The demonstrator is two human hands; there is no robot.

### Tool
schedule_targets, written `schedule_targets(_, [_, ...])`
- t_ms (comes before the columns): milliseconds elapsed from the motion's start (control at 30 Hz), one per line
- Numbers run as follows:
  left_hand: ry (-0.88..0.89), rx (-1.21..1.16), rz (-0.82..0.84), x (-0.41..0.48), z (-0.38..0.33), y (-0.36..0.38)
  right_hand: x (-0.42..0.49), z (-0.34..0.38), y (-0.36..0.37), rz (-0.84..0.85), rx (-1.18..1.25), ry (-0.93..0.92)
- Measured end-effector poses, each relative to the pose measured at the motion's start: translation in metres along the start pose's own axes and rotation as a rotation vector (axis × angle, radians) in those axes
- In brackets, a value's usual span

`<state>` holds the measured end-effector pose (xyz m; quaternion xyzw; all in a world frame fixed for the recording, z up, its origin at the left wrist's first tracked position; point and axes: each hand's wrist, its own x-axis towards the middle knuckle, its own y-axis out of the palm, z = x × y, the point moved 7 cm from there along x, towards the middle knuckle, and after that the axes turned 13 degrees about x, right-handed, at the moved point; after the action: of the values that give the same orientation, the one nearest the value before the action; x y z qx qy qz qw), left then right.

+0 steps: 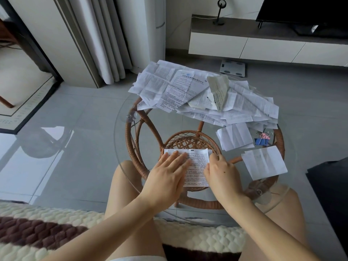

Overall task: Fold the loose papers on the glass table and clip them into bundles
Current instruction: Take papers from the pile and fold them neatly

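Two hands work one printed sheet (196,166) at the 6 o'clock edge of the round glass table (119,147). The left hand (169,171) lies flat on the sheet's left half, fingers straight and close together, pressing it down. The right hand (221,171) sits at the sheet's right edge with its fingers curled onto the paper, holding that edge; the fingertips themselves are hidden under the knuckles. Loose papers (197,93) lie in a wide overlapping heap from about 11 o'clock round to 2 o'clock, some hanging past the glass rim. At 3 o'clock a folded paper (234,137) rests just below the heap, and a second folded paper (264,162) lies near 4 o'clock, apart from the first. Beside the first one, blue and pink binder clips (262,139) sit in a small cluster on the glass. A rattan base (134,132) shows through the top. On the floor past 12 o'clock lies a bathroom scale (233,68), and a low TV cabinet (263,46) stands behind it.
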<state>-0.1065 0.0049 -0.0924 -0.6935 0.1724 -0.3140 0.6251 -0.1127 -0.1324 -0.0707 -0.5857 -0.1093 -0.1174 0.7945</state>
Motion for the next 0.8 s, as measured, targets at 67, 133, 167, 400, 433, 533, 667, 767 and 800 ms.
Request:
schedule_targets(67, [-0.004,-0.004,0.008,0.0,0.001,0.001,0.0,-0.001,0.002,0.014,-0.001,0.003])
schedule_targets(133, [-0.014,-0.006,0.017,0.0,0.002,0.003,0.001,-0.001,0.002,0.011,-0.012,0.003])
schedule_targets(167, [-0.019,-0.005,0.022,-0.001,0.002,0.004,0.001,0.0,0.001,0.008,-0.019,0.003])
schedule_targets(400, [-0.034,0.031,0.046,0.001,0.003,0.006,0.003,0.0,0.002,0.004,-0.037,0.015])
schedule_targets(433, [-0.034,0.031,0.048,0.001,0.003,0.006,0.002,0.0,0.002,0.006,-0.039,0.019])
schedule_targets(533, [-0.035,0.046,0.048,0.0,0.003,0.007,0.003,-0.001,0.004,0.03,-0.033,0.036])
schedule_targets(667, [-0.024,0.07,0.062,0.0,0.002,0.009,0.0,-0.005,0.011,0.15,-0.08,0.095])
schedule_targets(767, [-0.024,0.105,0.068,0.001,0.001,0.007,-0.001,-0.006,0.008,0.226,0.005,0.187])
schedule_targets(800, [-0.025,0.109,0.07,0.001,0.001,0.006,-0.003,-0.004,0.003,0.189,0.044,0.204])
